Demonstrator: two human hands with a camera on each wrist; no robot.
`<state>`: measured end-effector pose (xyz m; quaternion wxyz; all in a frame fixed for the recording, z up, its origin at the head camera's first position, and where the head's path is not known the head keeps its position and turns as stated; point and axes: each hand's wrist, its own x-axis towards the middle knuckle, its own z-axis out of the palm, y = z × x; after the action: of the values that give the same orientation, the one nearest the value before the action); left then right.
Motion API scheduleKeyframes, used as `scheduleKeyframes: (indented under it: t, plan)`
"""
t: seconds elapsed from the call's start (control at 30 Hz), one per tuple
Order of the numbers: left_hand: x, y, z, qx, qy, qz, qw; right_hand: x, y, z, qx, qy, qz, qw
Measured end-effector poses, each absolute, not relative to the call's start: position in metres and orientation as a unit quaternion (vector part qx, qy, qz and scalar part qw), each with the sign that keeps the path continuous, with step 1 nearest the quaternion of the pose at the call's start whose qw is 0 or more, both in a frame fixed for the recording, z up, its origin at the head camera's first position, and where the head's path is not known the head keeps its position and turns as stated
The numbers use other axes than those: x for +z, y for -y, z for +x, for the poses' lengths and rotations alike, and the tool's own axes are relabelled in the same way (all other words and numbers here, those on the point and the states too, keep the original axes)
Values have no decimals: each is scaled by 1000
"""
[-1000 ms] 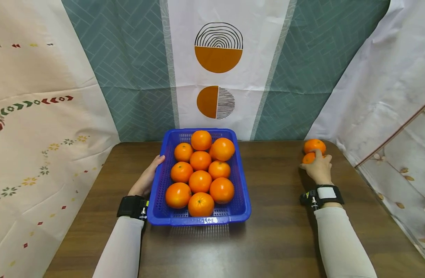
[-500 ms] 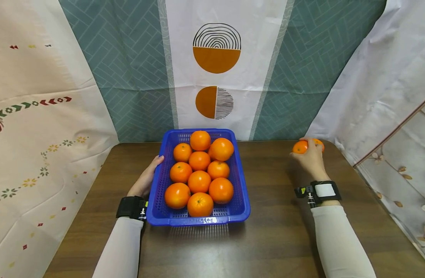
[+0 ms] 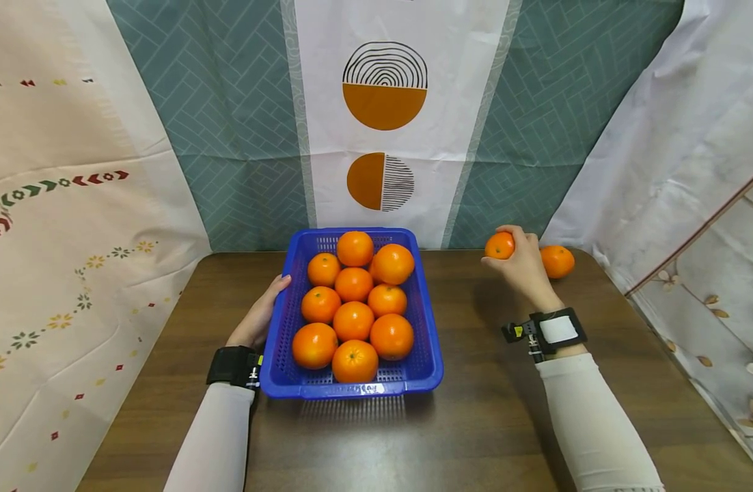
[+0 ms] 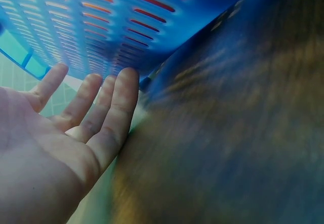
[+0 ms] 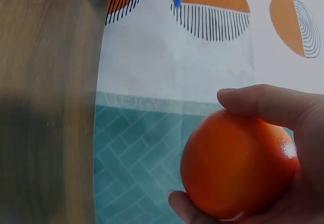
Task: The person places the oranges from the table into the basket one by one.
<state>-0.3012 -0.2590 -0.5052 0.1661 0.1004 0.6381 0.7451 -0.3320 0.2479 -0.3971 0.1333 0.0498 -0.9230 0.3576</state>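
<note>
My right hand [image 3: 527, 272] grips an orange [image 3: 498, 245] between thumb and fingers, raised above the back right of the table. In the right wrist view the orange [image 5: 235, 165] fills the grasp, with the thumb on one side and a fingertip on the other. My left hand [image 3: 258, 316] lies along the left side of a blue plastic basket [image 3: 361, 391]. The left wrist view has its fingers [image 4: 119, 105] extended and loosely spread against the slotted basket wall [image 4: 116, 36]. Several oranges [image 3: 354, 321] are piled in the basket.
Another orange [image 3: 557, 262] sits on the wooden table [image 3: 493, 424] near the back right corner, just right of my right hand. A patterned cloth [image 3: 247, 137] hangs behind the table's back edge. Light fabric [image 3: 672, 171] borders the right side.
My right hand has picked up one of the two oranges at the back right and carried it up and leftward. The other orange stays there. My left hand and the basket have barely moved.
</note>
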Motion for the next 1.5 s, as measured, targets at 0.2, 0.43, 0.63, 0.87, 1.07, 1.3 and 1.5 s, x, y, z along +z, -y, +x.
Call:
scheduleKeyframes:
  t: [0.2, 0.43, 0.63, 0.87, 1.07, 1.3, 1.5]
  plan:
    - [-505, 259, -300, 746, -636, 105, 167, -396, -239, -334, 356, 923, 62, 131]
    - [-504, 259, -300, 746, -635, 115, 165, -389, -227, -337, 363, 917, 90, 135]
    - [-504, 259, -300, 745, -637, 111, 164, -373, -204, -339, 377, 910, 107, 134]
    - [-505, 259, -302, 744, -639, 99, 168, -354, -180, -341, 387, 903, 130, 135]
    - [-506, 260, -301, 741, -643, 97, 167, -340, -156, -341, 398, 895, 152, 130]
    - [-503, 260, -298, 747, -634, 97, 174, -335, -124, -338, 405, 888, 182, 122]
    - [-502, 259, -299, 752, -628, 95, 175, -328, -109, -339, 394, 891, 192, 122]
